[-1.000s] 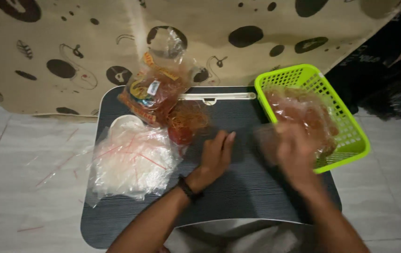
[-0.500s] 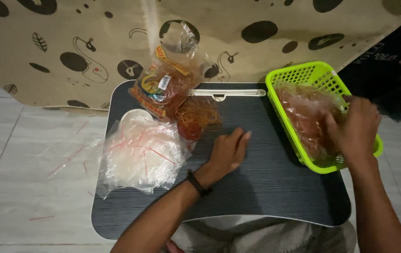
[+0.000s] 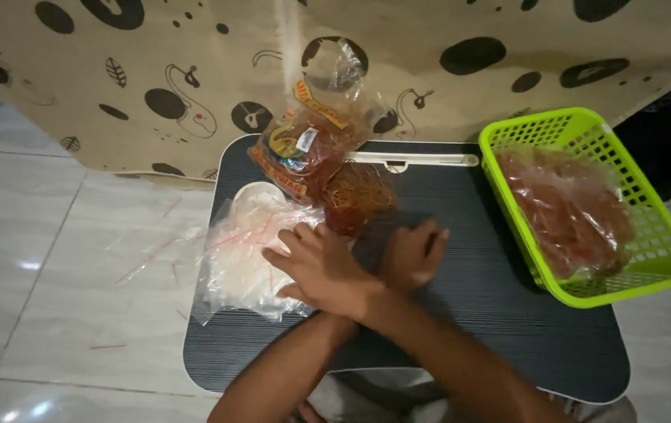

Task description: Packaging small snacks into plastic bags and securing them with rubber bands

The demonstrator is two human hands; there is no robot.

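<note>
Now that the right hand (image 3: 316,270) has crossed over the left hand (image 3: 414,254), which lies flat and released on the counter (image 3: 492,329), its open grip rests on the pile of clear bags (image 3: 241,266), with the green basket (image 3: 664,274) it came from well to that pile's right.

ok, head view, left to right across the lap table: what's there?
Pile of clear plastic bags → right hand, crossed over onto the pile → left hand, flat on the table → green basket with filled packets.
</note>
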